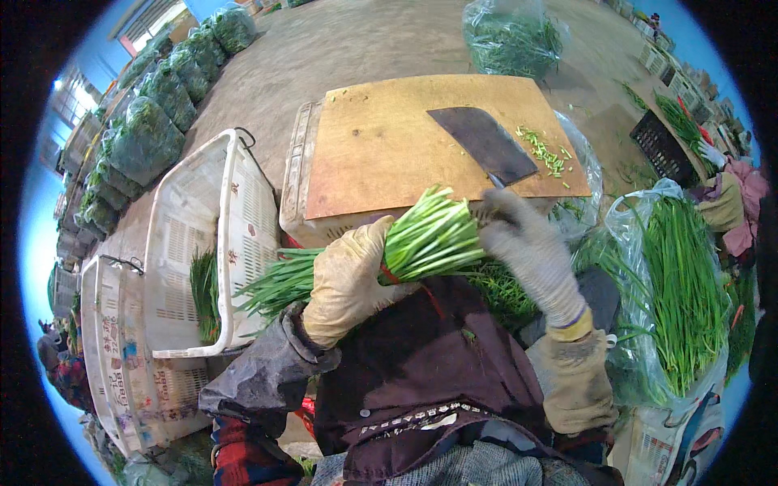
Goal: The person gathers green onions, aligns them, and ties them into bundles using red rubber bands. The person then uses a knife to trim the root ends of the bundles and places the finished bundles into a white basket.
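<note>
My left hand [349, 273], in a pale work glove, grips a bundle of garlic chives [434, 237]. A red band [389, 274] circles the bundle, whose pale cut stems point right and leaves trail left. My right hand [526, 240], in a knitted glove and blurred, is at the stem ends; its fingers are partly hidden. Just beyond it, a cleaver [483, 143] lies flat on a wooden board [389, 152], its handle end partly covered by my right hand. Short stem trimmings [544, 152] are scattered right of the blade.
At left stands a white plastic crate [182, 267] with banded chives [206, 291] inside. An open plastic bag of loose chives [684, 291] is at right. Beyond the board sits another filled bag [513, 42]. Bagged greens [146, 140] line the left; a co-worker [729, 194] is at far right.
</note>
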Available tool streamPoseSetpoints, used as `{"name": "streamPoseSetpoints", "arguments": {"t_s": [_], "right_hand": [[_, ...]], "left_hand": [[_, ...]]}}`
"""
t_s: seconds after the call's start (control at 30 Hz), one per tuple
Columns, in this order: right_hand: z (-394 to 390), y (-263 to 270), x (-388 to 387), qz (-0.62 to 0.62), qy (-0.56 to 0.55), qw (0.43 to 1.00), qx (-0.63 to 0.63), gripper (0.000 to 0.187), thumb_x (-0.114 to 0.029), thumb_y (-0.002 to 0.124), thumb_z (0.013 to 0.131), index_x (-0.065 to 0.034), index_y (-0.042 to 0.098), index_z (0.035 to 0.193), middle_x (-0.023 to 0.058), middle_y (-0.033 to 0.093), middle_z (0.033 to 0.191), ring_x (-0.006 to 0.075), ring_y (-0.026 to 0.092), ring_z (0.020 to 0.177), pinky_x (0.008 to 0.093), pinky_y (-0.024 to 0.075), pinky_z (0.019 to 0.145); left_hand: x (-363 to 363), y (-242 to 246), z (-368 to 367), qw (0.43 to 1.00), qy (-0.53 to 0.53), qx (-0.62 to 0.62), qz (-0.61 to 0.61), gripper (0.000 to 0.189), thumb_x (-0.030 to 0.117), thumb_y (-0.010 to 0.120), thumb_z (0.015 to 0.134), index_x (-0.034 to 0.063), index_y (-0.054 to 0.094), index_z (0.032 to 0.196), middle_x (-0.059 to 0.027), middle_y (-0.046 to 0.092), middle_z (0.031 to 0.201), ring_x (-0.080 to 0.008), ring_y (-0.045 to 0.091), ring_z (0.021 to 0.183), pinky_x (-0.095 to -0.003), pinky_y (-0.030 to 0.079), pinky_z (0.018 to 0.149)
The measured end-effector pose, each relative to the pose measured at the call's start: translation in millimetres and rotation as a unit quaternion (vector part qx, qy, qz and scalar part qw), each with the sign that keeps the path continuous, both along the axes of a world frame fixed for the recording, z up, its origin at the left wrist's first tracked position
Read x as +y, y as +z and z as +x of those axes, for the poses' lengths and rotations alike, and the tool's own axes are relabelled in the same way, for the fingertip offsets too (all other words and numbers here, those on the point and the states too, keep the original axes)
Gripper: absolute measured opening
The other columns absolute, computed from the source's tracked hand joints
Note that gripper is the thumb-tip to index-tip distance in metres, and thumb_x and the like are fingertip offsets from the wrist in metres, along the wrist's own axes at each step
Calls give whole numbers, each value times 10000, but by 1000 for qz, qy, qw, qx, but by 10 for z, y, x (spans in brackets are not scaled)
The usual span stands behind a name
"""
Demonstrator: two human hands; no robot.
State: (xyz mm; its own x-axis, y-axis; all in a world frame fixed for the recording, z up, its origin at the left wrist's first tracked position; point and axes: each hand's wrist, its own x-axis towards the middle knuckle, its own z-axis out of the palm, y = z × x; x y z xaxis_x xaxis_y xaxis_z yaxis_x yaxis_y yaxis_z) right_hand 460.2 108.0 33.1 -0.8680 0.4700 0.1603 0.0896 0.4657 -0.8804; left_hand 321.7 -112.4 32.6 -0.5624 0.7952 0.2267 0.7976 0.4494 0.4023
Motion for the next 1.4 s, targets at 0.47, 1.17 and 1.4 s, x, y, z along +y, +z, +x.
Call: {"name": "streamPoseSetpoints", "arguments": {"t_s": [0.47, 1.17, 1.4], "right_hand": [[616, -262, 281, -20, -117, 992, -37, 205, -88, 579, 914, 7, 686, 1062, 38, 688, 886, 105, 617, 773, 233, 488, 702], [650, -149, -90, -258, -73, 957, -111, 208, -221, 588, 900, -29, 662, 924, 19, 615, 706, 70, 580, 578, 198, 400, 480], [735, -378, 250, 91, -175, 974, -112, 301, -138, 605, 893, 13, 611, 1153, 159, 695, 1010, 217, 691, 931, 327, 531, 815]], "left_hand": [[-170, -160, 448, 965, -80, 245, -43, 981, 217, 833, 524, 5, 402, 1379, -168, 541, 1239, -351, 527, 1149, -458, 434, 1029], [-183, -216, 487, 956, -74, 279, -48, 978, 175, 817, 531, 35, 405, 1407, -152, 526, 1261, -339, 520, 1164, -440, 439, 1022], [-322, 61, 183, 989, -47, 139, 25, 989, 235, 877, 541, 55, 431, 1405, -124, 594, 1153, -315, 579, 1080, -417, 473, 929]]}}
